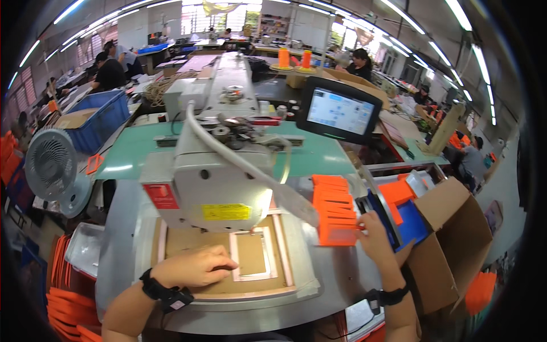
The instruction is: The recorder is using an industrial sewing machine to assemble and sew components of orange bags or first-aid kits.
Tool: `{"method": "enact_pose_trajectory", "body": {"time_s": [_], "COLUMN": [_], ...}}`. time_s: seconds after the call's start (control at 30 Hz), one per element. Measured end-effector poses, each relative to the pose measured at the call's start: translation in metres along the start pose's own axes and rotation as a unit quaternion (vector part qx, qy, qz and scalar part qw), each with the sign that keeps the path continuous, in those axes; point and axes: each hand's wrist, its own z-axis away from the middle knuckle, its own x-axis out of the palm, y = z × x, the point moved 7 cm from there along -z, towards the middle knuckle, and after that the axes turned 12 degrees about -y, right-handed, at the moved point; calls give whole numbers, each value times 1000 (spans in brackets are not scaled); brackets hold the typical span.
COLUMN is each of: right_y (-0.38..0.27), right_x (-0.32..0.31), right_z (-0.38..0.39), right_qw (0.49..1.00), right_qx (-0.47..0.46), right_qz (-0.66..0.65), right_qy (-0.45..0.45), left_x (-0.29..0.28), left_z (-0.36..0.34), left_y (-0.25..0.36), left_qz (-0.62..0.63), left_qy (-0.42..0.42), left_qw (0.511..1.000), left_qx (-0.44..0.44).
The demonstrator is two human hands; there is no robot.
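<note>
My left hand [195,267] rests palm down on the brown board of a sewing machine's clamp frame [284,245], its fingers loosely stretched toward a small white rectangular frame [235,256]. Nothing shows in that hand. Over the board stands the grey sewing machine head [222,179], with its light on. To the right, my right hand [373,233] is at the near right edge of a stack of flat orange pieces [335,211]. Its thumb and fingertips pinch the edge of an orange piece there. Both wrists wear black bands.
A touch screen [340,111] stands behind the stack. Beyond my right hand are a blue tray [411,221] and an open cardboard box [450,245]. At left are a grey fan [51,162], a blue crate [99,122] and more orange pieces [68,310]. Several people sit farther back.
</note>
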Motion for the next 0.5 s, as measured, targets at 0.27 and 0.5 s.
{"method": "enact_pose_trajectory", "body": {"time_s": [0.27,0.5], "right_y": [-79,-157], "right_x": [34,140], "right_z": [-32,-87], "right_qw": [885,913], "right_qx": [66,-267], "right_qz": [-306,16], "right_qy": [-344,-309], "left_x": [6,10], "left_z": [13,10], "left_y": [8,1], "left_qz": [-94,-146], "left_qy": [134,107], "left_qw": [986,983], "left_qx": [-4,-6]}}
